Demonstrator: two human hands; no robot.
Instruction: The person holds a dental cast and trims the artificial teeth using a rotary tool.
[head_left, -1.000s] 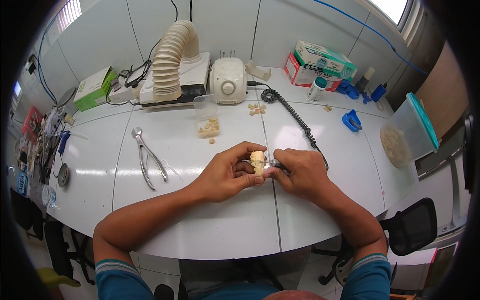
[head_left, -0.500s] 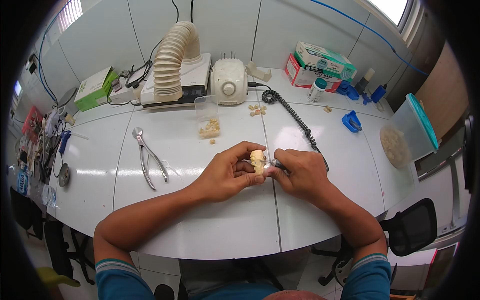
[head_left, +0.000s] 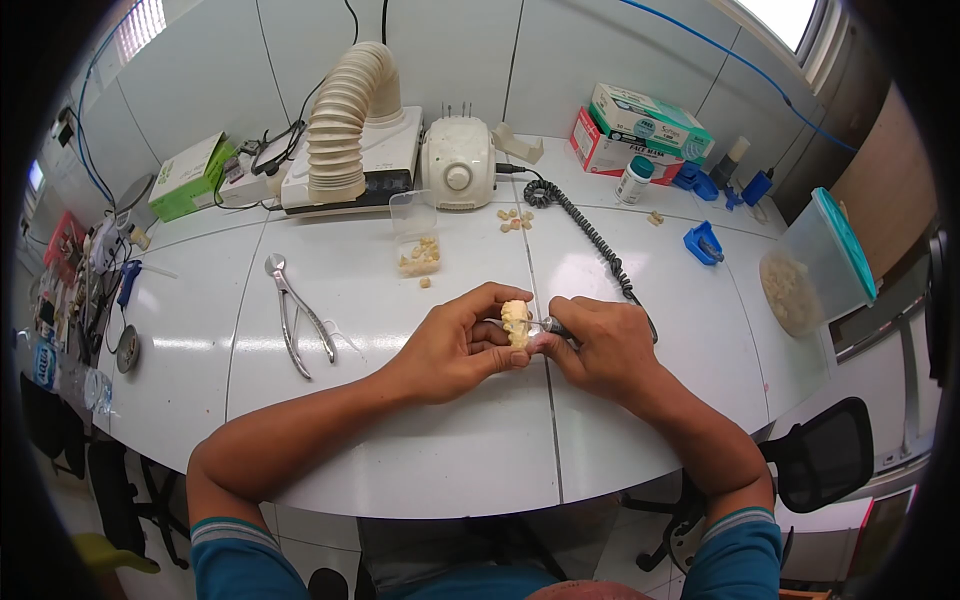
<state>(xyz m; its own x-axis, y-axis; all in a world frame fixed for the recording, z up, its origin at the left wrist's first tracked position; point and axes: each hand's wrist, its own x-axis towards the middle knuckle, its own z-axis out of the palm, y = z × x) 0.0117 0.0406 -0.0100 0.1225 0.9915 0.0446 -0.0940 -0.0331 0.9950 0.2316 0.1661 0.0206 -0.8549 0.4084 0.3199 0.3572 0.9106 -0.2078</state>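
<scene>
A small, pale-yellow dental model is held upright between the thumb and fingers of my left hand. My right hand is wrapped around a rotary handpiece, its thin metal tip pointing left and meeting the model's side. Whether the tip is spinning cannot be seen. A coiled black cord runs from behind my right hand to the cream motor unit. Both hands are close together above the white table; my fingers partly cover the model and most of the handpiece.
Plier-like cutters lie left of my hands. Beyond them stand a clear box of yellowish pieces and a hose unit. Loose pieces, a white bottle, mask boxes and a teal-lidded container are further back and right.
</scene>
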